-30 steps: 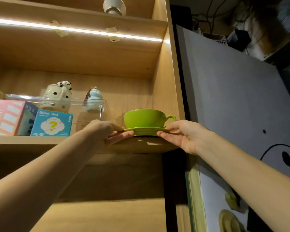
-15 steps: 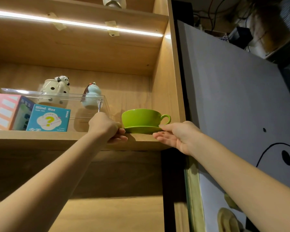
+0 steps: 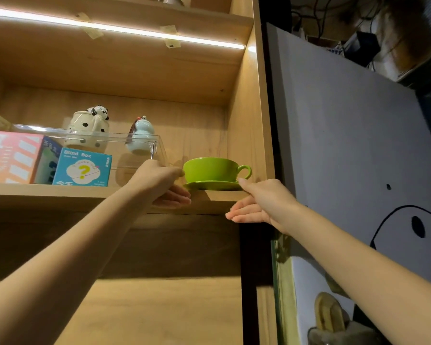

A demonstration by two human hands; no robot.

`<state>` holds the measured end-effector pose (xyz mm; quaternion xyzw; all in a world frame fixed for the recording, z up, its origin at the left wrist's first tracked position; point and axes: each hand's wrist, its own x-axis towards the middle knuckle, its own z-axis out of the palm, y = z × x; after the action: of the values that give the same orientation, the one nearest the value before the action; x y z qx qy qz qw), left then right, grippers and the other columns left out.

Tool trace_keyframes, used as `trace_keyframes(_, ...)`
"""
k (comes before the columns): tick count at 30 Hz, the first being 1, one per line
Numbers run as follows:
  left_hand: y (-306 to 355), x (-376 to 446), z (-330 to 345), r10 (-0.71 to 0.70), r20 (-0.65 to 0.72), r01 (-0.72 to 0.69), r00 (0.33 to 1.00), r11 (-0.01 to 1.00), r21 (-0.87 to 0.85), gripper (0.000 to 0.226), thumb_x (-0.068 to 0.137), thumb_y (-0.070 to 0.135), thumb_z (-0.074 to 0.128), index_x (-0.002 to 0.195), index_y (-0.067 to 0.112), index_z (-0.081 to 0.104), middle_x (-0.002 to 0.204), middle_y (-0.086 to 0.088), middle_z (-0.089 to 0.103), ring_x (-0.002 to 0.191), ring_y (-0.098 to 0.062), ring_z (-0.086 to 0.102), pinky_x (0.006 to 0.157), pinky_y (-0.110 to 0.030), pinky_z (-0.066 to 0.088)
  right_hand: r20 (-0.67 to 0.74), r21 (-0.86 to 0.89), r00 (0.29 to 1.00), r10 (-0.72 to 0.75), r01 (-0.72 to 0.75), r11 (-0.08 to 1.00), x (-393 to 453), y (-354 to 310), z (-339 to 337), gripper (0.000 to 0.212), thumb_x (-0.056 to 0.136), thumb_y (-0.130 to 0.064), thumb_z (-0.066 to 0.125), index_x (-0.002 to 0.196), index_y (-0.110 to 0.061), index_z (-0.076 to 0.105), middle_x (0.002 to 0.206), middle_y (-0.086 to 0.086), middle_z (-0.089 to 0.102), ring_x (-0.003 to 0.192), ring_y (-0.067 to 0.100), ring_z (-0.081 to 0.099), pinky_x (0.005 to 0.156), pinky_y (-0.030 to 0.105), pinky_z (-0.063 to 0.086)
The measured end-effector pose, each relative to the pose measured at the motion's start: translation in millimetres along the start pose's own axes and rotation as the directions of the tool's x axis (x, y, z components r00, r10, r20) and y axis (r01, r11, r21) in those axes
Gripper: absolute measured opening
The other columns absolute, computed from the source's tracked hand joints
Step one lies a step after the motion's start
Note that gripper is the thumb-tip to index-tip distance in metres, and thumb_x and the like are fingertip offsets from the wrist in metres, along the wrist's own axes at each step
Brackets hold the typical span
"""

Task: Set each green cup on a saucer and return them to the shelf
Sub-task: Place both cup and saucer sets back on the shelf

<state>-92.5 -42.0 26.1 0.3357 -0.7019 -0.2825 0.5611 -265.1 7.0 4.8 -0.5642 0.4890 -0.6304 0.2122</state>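
Note:
A green cup (image 3: pixel 213 169) stands upright on a green saucer (image 3: pixel 212 186), handle pointing right. The saucer rests on the wooden shelf (image 3: pixel 85 196), at its right end beside the cabinet side wall. My left hand (image 3: pixel 159 183) is just left of the saucer; its thumb is near the cup's side and its fingers are spread in front of the shelf edge. My right hand (image 3: pixel 261 202) is at the saucer's right, with the thumb tip by the rim and the fingers apart below the shelf edge. Neither hand grips anything.
Left of the cup, a clear plastic bin (image 3: pixel 125 145) holds a blue "Blind Box" carton (image 3: pixel 82 168) and a pink box (image 3: pixel 10 156). A panda pot (image 3: pixel 88 128) and a pale blue gourd figure (image 3: pixel 141 135) stand behind. A grey panel (image 3: pixel 346 135) stands right of the cabinet.
The cup and saucer have gone from being carried at the shelf edge to resting on the shelf. Both hands have let go, and their fingers have dropped in front of the edge.

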Motion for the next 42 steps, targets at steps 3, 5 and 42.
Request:
trace_keyframes(3,-5.8,-26.2,-7.9,0.054,0.053,-0.042,0.997,0.980,-0.193,0.015,0.089,0.018,0.050,0.084,0.008,0.059,0.053,-0.006,0.070,0.049,-0.014,0.068,0.050,-0.027,0.057,0.051,0.070,0.998,-0.034,0.030,0.997,-16.5,5.3,1.0,0.043,0.094,-0.027,0.043,0.133,-0.009,0.037,0.084,0.017,0.066,0.073,0.024,0.069,0.067,0.033,0.058)
trace_keyframes(5,-11.3,-48.1,-14.1,0.023,0.134,0.007,0.991,0.975,-0.221,0.015,0.088,0.026,0.051,0.095,0.016,0.060,0.079,-0.007,0.070,0.072,-0.017,0.068,0.069,-0.034,0.055,0.074,0.126,0.995,-0.071,0.062,0.990,-32.6,7.4,3.8,0.043,0.095,-0.025,0.042,0.136,-0.012,0.034,0.088,0.015,0.064,0.080,0.024,0.067,0.071,0.034,0.057)
trace_keyframes(42,-401.8,-536.5,-47.1,-0.987,-0.062,0.966,0.149,0.158,-0.204,0.030,0.095,0.019,0.037,0.117,0.001,0.046,0.072,-0.015,0.057,0.062,-0.026,0.060,0.045,-0.031,0.053,0.269,-0.166,0.299,0.916,-0.922,0.350,-439.7,417.8,166.7,0.015,0.095,-0.022,0.037,0.106,-0.015,0.043,0.075,0.005,0.056,0.036,0.013,0.061,0.040,0.024,0.049)
